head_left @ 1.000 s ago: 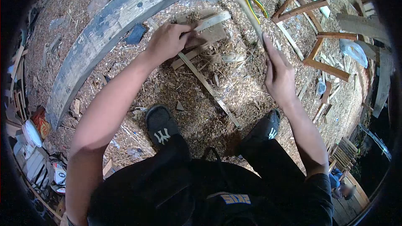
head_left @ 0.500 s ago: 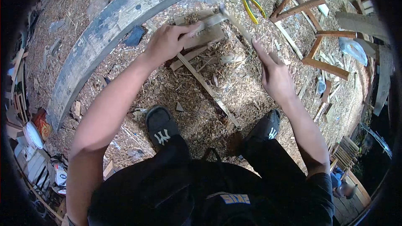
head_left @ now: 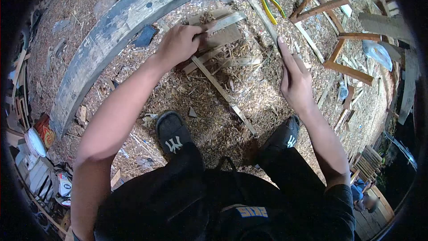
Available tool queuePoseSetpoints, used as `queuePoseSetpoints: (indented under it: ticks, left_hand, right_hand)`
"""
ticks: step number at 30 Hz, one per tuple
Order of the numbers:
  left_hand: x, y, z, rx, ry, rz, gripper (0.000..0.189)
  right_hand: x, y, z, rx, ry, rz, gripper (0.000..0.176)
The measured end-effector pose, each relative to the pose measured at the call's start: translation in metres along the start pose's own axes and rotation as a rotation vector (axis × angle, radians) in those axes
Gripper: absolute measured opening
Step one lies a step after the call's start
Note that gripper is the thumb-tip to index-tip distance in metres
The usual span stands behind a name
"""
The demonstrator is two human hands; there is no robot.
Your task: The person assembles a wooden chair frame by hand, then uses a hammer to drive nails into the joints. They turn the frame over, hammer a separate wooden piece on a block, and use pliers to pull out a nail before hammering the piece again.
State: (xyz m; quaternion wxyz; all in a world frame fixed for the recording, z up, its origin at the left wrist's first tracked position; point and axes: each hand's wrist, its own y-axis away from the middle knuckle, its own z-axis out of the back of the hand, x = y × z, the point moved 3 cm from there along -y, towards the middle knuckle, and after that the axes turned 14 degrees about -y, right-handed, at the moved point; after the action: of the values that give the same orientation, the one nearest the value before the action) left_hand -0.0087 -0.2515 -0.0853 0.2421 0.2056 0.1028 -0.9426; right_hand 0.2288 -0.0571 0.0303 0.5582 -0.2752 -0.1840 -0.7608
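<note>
My left hand is closed on a flat light wood strip, holding its near end above a wood block on the ground. In my right hand is the handle of a hammer. The hammer's head is up and to the right of the strip, apart from it, close to yellow-handled pliers. Just below the block, a long thin wood stick lies slantwise on the shavings.
A long curved beam arcs across the left and top. To the right lie a brown wooden frame and a clear plastic bag. Wood shavings cover the ground around my sandals. Another person is at the lower right.
The hammer has swung up and right, its head leaving the end of the wood strip. My right hand moved slightly down. My left hand shifted a little to the left.
</note>
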Motion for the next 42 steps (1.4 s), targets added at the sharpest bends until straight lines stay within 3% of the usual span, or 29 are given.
queuePoseSetpoints:
  ticks: [1,2,4,5,7,8,10,11,13,18,21,22,24,26,30,33,35,36,38,39,41,42]
  left_hand:
    - [-0.006,-0.003,0.008,0.099,-0.018,0.046,0.030]
    - [-0.013,-0.006,0.016,0.097,-0.017,0.045,0.030]
    - [-0.016,-0.010,0.019,0.351,-0.003,0.168,0.029]
    - [-0.013,-0.010,0.013,0.351,-0.004,0.162,0.029]
    - [0.001,-0.004,-0.005,0.177,0.026,0.082,0.030]
    - [0.008,0.000,-0.014,0.182,0.027,0.085,0.030]
    - [0.004,-0.003,-0.006,-0.055,-0.066,-0.068,0.029]
    - [0.003,-0.002,-0.005,-0.057,-0.065,-0.069,0.029]
    - [-0.017,-0.007,0.019,0.230,0.062,0.121,0.025]
    - [-0.006,-0.005,0.009,0.257,0.046,0.118,0.026]
    - [-0.013,-0.009,0.018,0.228,-0.049,0.090,0.026]
    - [-0.017,-0.012,0.021,0.322,-0.002,0.159,0.026]
    - [-0.013,-0.010,0.014,0.420,0.042,0.228,0.026]
    - [-0.004,-0.002,0.003,0.075,0.067,0.042,0.025]
    - [-0.018,-0.008,0.025,0.238,-0.016,0.127,0.026]
    - [-0.016,-0.010,0.019,0.325,0.009,0.159,0.026]
    - [0.003,-0.001,-0.009,-0.073,-0.014,-0.027,0.028]
    - [0.000,-0.001,-0.005,-0.073,-0.013,-0.027,0.028]
    - [-0.007,-0.004,0.006,0.159,-0.002,0.083,0.028]
    - [-0.009,-0.005,0.009,0.155,-0.005,0.084,0.028]
    - [-0.013,-0.007,0.012,0.209,0.042,0.098,0.028]
    - [-0.013,-0.007,0.013,0.301,0.027,0.140,0.028]
  right_hand:
    - [0.003,0.000,0.003,-0.027,-0.001,0.060,0.075]
    - [-0.009,0.005,-0.003,0.016,0.020,-0.006,0.076]
    - [-0.012,0.003,-0.005,0.058,0.053,-0.058,0.077]
    - [-0.015,0.005,-0.007,0.100,0.083,-0.119,0.077]
    - [-0.016,0.004,-0.007,0.040,0.042,-0.072,0.077]
    - [-0.011,0.003,-0.003,-0.001,0.005,-0.024,0.077]
    - [-0.005,0.004,0.001,-0.028,0.005,0.022,0.077]
    - [-0.007,0.004,0.001,-0.029,0.006,0.022,0.077]
    - [-0.023,0.005,-0.011,0.166,0.140,-0.217,0.078]
    - [-0.015,0.003,0.003,-0.026,-0.007,-0.004,0.076]
    - [-0.018,0.007,-0.004,0.044,0.029,-0.015,0.075]
    - [-0.017,0.004,-0.007,0.141,0.112,-0.136,0.075]
    - [-0.015,0.004,-0.006,0.097,0.051,-0.110,0.074]
    - [-0.007,0.002,-0.003,0.025,-0.022,-0.059,0.074]
    - [-0.006,0.003,-0.002,-0.013,0.026,0.059,0.076]
    - [-0.015,0.007,-0.011,0.126,0.103,-0.090,0.076]
    - [-0.012,0.006,-0.010,0.088,0.029,-0.051,0.077]
    - [-0.009,0.004,-0.008,0.019,0.005,0.005,0.076]
    - [-0.011,0.005,-0.006,-0.023,-0.013,0.045,0.077]
    - [-0.013,0.004,-0.006,-0.025,-0.013,0.050,0.077]
    - [-0.021,0.005,-0.009,0.103,0.024,-0.136,0.071]
    - [-0.017,0.004,-0.005,0.070,0.003,-0.139,0.071]
